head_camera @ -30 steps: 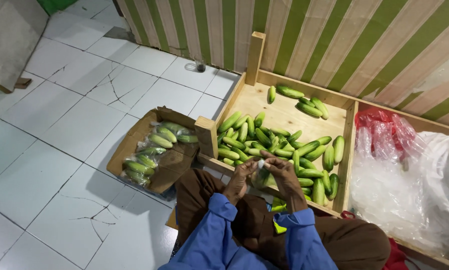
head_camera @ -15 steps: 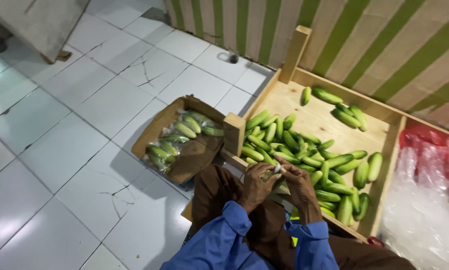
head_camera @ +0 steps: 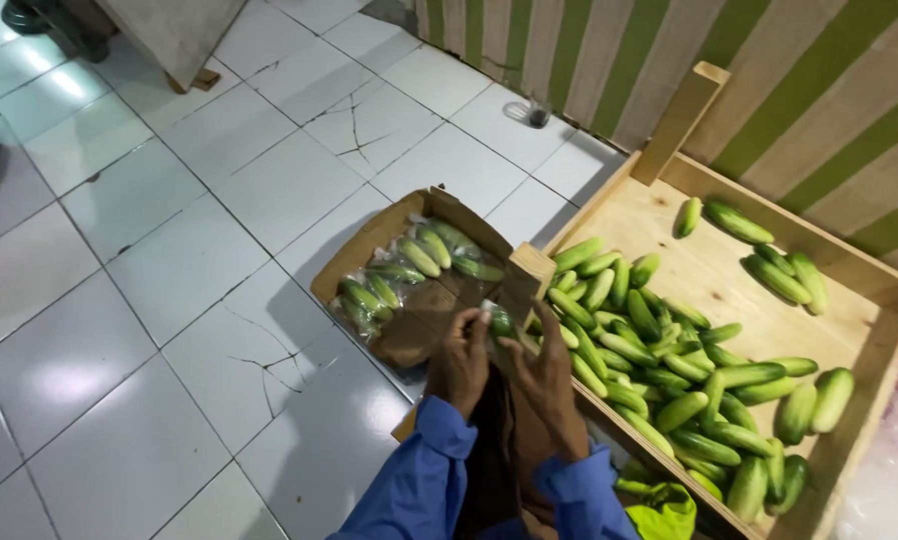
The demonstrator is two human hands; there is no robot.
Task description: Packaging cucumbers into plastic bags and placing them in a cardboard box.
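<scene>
Both hands met over a small clear bag [head_camera: 499, 322] holding a cucumber, the left hand [head_camera: 461, 362] and the right hand [head_camera: 547, 385] each closing its grip on the wrapped cucumber with pinched fingertips, just above the person's lap. The bag hung at the near corner post [head_camera: 529, 275] of a wooden crate [head_camera: 709, 270], between that post and an open cardboard box [head_camera: 409, 215]. Blue sleeves [head_camera: 419, 480] covered both forearms, with brown trousers showing between them. The box, to the left of the hands, lay on the floor and held several bagged cucumbers [head_camera: 409, 270], their plastic catching the light. The crate, to the right, carried a loose heap of cucumbers [head_camera: 669, 390] along its near side, with a few more cucumbers [head_camera: 759, 250] lying apart toward the far corner on bare planks. A tall wooden upright [head_camera: 679, 120] rose from the crate's far left corner. A yellow-green cloth [head_camera: 659, 510] lay by the right sleeve. Clear plastic [head_camera: 889, 480] bunched at the frame's right edge. Behind the crate stood a green-and-tan striped wall [head_camera: 819, 90]; white floor tiles [head_camera: 169, 250], some cracked, spread to the left.
</scene>
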